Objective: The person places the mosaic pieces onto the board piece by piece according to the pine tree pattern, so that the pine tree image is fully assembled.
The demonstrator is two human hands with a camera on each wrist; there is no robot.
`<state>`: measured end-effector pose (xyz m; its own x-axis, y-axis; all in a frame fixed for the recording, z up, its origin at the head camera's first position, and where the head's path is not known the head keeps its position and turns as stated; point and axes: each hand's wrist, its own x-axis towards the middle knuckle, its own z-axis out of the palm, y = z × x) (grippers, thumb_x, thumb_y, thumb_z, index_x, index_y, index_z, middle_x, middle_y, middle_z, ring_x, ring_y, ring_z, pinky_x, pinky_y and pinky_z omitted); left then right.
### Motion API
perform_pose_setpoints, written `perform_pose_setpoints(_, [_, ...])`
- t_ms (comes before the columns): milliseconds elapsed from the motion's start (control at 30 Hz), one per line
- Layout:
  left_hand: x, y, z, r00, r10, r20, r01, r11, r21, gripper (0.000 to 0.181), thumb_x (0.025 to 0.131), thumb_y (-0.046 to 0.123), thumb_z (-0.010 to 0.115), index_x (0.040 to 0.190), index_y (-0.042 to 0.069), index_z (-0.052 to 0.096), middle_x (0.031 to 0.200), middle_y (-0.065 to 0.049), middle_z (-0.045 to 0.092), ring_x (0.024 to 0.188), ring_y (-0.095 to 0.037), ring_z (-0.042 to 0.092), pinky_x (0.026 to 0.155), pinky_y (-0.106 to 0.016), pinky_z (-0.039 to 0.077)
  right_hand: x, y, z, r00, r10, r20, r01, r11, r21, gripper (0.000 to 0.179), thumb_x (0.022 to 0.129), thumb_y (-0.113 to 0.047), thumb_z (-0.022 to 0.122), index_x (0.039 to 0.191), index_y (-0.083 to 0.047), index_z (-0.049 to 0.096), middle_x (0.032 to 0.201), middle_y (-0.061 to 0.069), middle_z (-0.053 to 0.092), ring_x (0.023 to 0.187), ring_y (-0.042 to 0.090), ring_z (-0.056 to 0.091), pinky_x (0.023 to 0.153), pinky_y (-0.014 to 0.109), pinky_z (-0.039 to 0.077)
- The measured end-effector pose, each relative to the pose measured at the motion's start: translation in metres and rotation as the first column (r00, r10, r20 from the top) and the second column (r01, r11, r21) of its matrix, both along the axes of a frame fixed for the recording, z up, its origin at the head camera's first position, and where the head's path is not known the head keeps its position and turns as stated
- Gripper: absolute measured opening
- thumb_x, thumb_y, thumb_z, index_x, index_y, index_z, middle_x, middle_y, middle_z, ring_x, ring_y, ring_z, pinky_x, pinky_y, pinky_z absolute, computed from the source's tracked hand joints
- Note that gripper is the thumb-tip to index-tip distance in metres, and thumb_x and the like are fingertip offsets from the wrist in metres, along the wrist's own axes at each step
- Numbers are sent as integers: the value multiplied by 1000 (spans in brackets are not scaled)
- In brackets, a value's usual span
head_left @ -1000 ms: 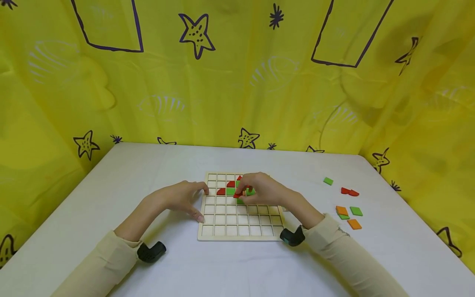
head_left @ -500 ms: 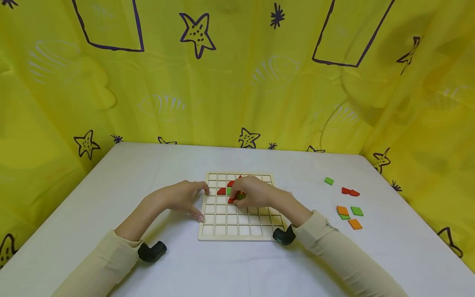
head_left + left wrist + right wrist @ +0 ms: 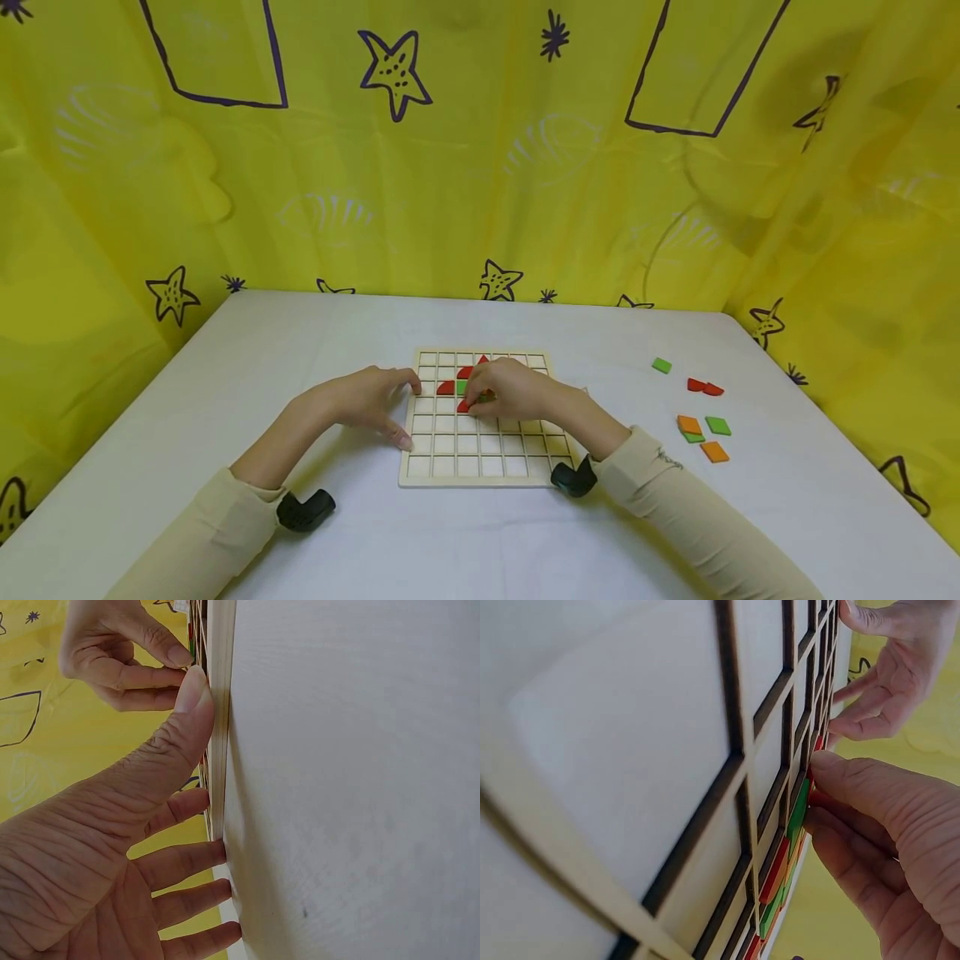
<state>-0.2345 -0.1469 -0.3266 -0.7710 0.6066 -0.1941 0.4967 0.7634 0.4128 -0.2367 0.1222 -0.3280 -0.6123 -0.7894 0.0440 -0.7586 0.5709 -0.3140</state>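
Observation:
A wooden grid board (image 3: 487,482) lies on the white table. My left hand (image 3: 367,398) rests at its left edge, thumb and fingertips touching the frame with the fingers loosely extended. Over the board, my right hand (image 3: 517,393) pinches a red rounded tile (image 3: 462,407) between thumb and fingers, at a cell left of the middle. Just behind it sit a green square tile (image 3: 461,387) and another red rounded tile (image 3: 446,387). A red triangle tile (image 3: 483,359) shows near the far edge. In the right wrist view, more green and red tiles (image 3: 798,810) stand in cells by the fingertips; some are hidden in the head view.
Loose tiles lie right of the board: a green square (image 3: 662,366), two red pieces (image 3: 707,387), orange squares (image 3: 715,452) and another green square (image 3: 717,426). One orange tile (image 3: 689,423) overlaps a green one. A yellow patterned curtain (image 3: 450,183) encloses the table's back and sides.
Over the last second my right hand has moved left and slightly nearer with the red rounded tile, down to a cell. It hardly moves in the latest half second. My left hand stays put.

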Motion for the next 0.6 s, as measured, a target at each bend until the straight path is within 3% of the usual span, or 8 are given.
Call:
perform_pose_setpoints(233, [2,-3,-4,1000,6,10,-6,1000,7,68,71,44,93,124,19,58,127,-11,61,112,-30,56,99,-52,46,3,4,6,999,28,-20,-29,999,-42,8,93,-9,75,100,-8,79,96,-1,73,88,16,65,82,29,53])
perform_pose_setpoints(600, [-1,-1,-1,1000,20,22,-19,1000,-11,68,71,44,93,125,21,57,126,-10,60,111,-29,54,97,-50,46,17,48,27,997,-77,-31,70,982,-177,16,93,-9,76,108,-5,76,107,8,74,93,22,67,81,44,57])
